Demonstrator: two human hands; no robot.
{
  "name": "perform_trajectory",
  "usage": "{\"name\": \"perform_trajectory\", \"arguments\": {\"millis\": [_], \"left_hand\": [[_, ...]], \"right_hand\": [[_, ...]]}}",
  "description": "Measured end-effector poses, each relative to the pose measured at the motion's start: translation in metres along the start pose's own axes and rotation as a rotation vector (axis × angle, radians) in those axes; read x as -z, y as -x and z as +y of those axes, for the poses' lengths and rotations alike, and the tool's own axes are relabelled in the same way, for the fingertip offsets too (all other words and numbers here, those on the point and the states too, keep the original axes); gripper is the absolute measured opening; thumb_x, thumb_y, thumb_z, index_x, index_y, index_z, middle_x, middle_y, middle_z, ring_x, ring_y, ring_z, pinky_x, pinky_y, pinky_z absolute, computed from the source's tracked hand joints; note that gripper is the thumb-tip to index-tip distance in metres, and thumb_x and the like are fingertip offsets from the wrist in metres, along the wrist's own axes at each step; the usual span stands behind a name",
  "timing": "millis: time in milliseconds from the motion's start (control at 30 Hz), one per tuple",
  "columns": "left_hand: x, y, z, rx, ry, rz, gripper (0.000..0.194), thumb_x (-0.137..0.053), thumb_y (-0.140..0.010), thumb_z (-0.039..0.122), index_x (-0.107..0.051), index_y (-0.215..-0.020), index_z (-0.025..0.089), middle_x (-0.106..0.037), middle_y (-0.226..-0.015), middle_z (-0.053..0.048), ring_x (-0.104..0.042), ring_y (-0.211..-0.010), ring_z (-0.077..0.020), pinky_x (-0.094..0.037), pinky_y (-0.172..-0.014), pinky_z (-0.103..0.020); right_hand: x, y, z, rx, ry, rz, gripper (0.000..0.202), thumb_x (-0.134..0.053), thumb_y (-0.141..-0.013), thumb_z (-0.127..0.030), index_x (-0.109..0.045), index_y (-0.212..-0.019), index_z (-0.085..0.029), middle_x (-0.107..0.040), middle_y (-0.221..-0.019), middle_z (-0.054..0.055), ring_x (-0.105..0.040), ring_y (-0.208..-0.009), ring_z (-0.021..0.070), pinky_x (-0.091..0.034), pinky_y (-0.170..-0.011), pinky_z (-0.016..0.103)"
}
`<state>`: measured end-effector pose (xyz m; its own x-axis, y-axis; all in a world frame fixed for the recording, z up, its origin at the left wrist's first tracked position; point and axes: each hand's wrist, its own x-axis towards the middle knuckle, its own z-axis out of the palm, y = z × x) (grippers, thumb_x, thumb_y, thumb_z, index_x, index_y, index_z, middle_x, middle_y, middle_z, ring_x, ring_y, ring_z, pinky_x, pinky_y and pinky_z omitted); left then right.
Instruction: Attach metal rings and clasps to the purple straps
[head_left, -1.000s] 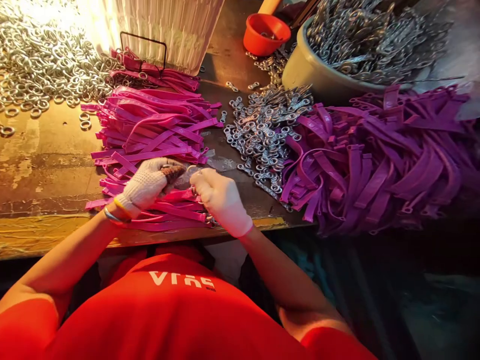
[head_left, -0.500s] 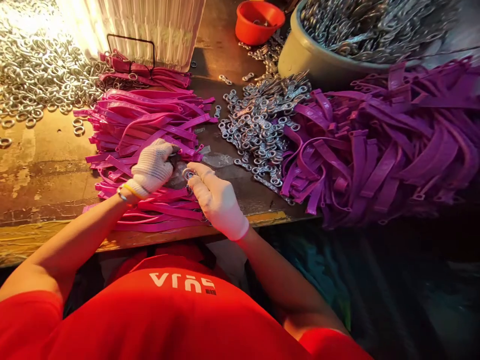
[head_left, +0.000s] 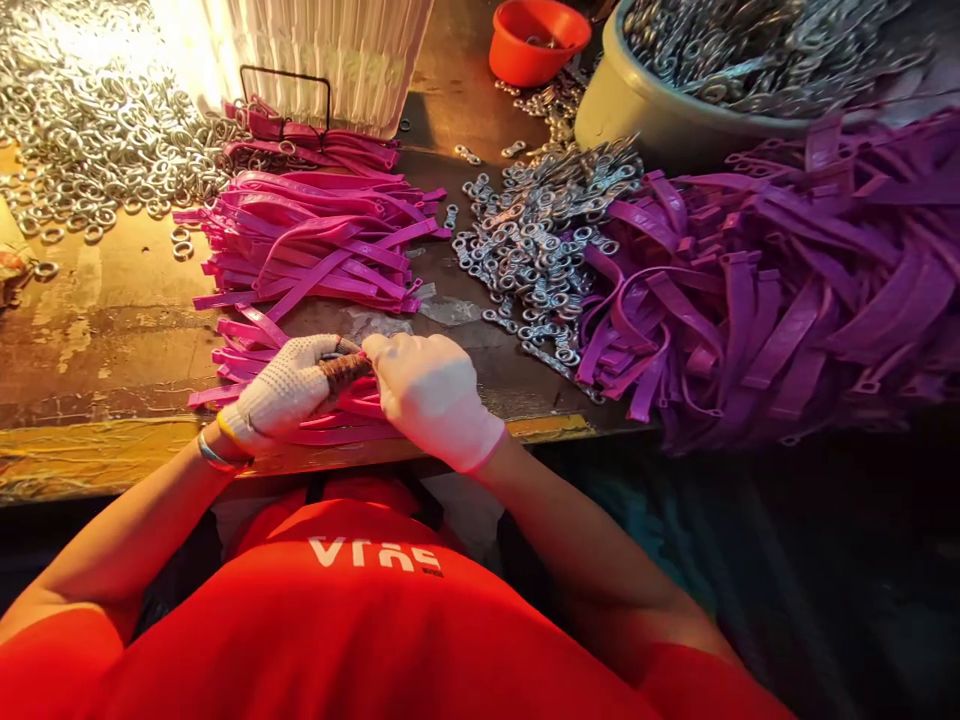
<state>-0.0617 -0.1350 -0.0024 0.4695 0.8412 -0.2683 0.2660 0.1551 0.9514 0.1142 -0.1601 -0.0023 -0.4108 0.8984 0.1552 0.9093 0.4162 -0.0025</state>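
My left hand, in a white dotted glove with dark, worn fingertips, is closed in a pinch. A bit of pink strap shows at its fingertips. My right hand, in a smooth white glove, is closed and meets the left one; its fingers hide the metal ring link seen in it just before. Beneath and behind both hands lie loose pink straps, with a larger pile of pink straps farther back. To the right spreads a heap of metal double-ring links.
Loose metal rings cover the left back, beside a ribbed translucent bin. At the back are a small red bowl and a big tub of metal links. Purple straps pile up at right, over the table edge.
My left hand has drawn back from the pink pile toward me. My right hand has turned over and come against the left, covering the metal ring link. The view has shifted slightly.
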Motion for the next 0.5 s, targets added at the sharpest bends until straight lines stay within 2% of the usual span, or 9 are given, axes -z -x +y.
{"name": "perform_trajectory", "arguments": {"millis": [67, 133, 233, 300, 400, 500], "left_hand": [[-0.003, -0.001, -0.004, -0.137, -0.163, 0.041, 0.031, -0.069, -0.087, 0.045, -0.066, -0.085, 0.014, -0.064, -0.076, -0.003, -0.052, -0.069, -0.0126, -0.04, -0.06, -0.021], [-0.004, -0.003, -0.007, -0.185, -0.204, 0.045, 0.034, -0.069, -0.086, 0.047, -0.066, -0.084, 0.013, -0.066, -0.08, -0.004, -0.054, -0.073, -0.0138, -0.042, -0.063, -0.022], [-0.002, -0.004, -0.01, -0.038, -0.084, -0.014, 0.038, -0.063, -0.09, 0.052, -0.063, -0.085, 0.014, -0.057, -0.062, 0.001, -0.045, -0.053, -0.0101, -0.035, -0.049, -0.021], [-0.001, -0.003, -0.01, 0.025, -0.029, -0.019, 0.037, -0.06, -0.093, 0.051, -0.06, -0.084, 0.015, -0.051, -0.055, 0.003, -0.04, -0.045, -0.0088, -0.03, -0.043, -0.02], [-0.001, -0.002, -0.008, 0.01, -0.027, -0.002, 0.036, -0.062, -0.093, 0.048, -0.058, -0.079, 0.016, -0.052, -0.054, 0.003, -0.041, -0.046, -0.0083, -0.03, -0.043, -0.02], [-0.004, -0.002, -0.009, 0.02, -0.002, -0.008, 0.037, -0.063, -0.092, 0.049, -0.057, -0.077, 0.016, -0.051, -0.054, 0.003, -0.04, -0.046, -0.0078, -0.029, -0.043, -0.019]], "right_hand": [[0.001, 0.0, 0.001, -0.029, 0.004, -0.015, 0.033, -0.035, -0.103, -0.021, -0.066, -0.11, -0.014, -0.067, -0.085, 0.011, -0.056, -0.073, 0.0231, -0.026, -0.066, 0.036], [0.004, -0.001, 0.002, -0.071, -0.031, -0.033, 0.033, -0.035, -0.105, -0.024, -0.064, -0.117, -0.014, -0.069, -0.091, 0.012, -0.06, -0.079, 0.0238, -0.03, -0.068, 0.035], [0.011, -0.002, 0.003, -0.086, -0.138, -0.117, 0.034, -0.046, -0.102, -0.026, -0.056, -0.133, -0.014, -0.071, -0.112, 0.013, -0.065, -0.094, 0.0244, -0.037, -0.075, 0.033], [0.014, -0.003, 0.004, -0.098, -0.176, -0.206, 0.045, -0.055, -0.097, -0.026, -0.05, -0.141, -0.015, -0.071, -0.12, 0.012, -0.066, -0.098, 0.0246, -0.038, -0.076, 0.031], [0.013, -0.006, 0.007, -0.134, -0.14, -0.284, 0.042, -0.055, -0.096, -0.025, -0.054, -0.136, -0.016, -0.075, -0.11, 0.01, -0.069, -0.091, 0.0246, -0.036, -0.069, 0.031], [0.004, -0.006, 0.011, -0.049, -0.097, -0.276, 0.03, -0.046, -0.097, -0.022, -0.06, -0.122, -0.013, -0.075, -0.092, 0.011, -0.068, -0.082, 0.0237, -0.031, -0.064, 0.031]]}}
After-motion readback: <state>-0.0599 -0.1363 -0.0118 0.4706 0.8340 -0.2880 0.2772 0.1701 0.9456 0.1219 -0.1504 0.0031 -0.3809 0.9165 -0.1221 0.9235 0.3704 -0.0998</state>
